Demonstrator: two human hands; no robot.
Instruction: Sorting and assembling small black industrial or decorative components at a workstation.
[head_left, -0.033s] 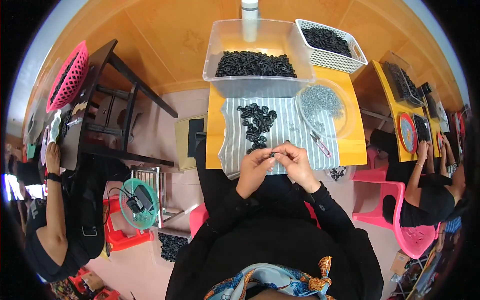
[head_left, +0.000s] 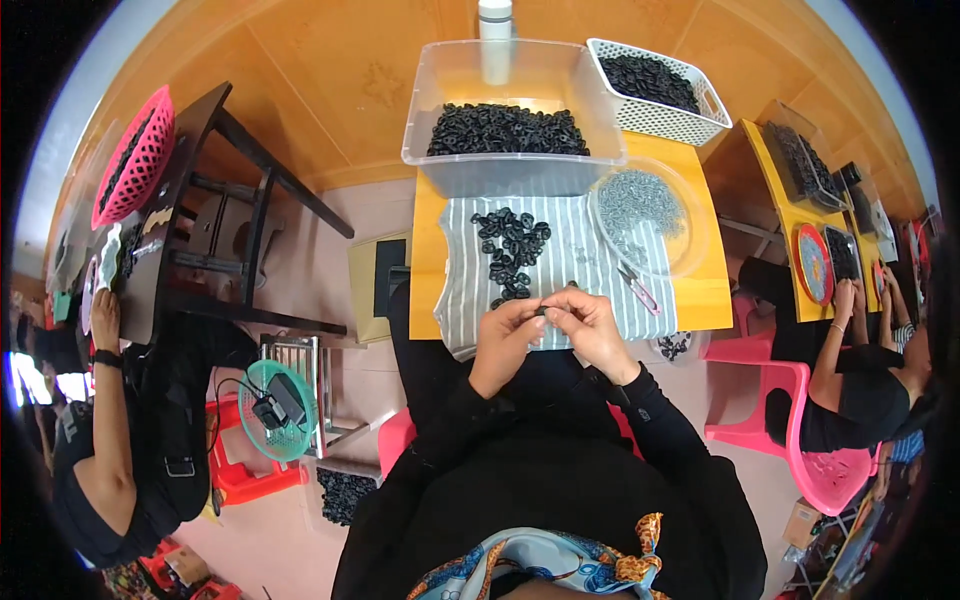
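My left hand and my right hand meet over the near edge of the table. Pinched between their fingertips is a small black part, mostly covered by the fingers. Just beyond my left hand, a loose pile of small black ring-like parts lies on a grey-and-white striped cloth. A round clear tray with many small silvery metal pieces sits beyond my right hand. Between that tray and the right hand rests a pair of small pink-handled snips or tweezers.
At the table's back stands a big clear bin of black parts, beside a white perforated basket with more. A white bottle is behind. Co-workers sit at a dark table on the left and a yellow table on the right.
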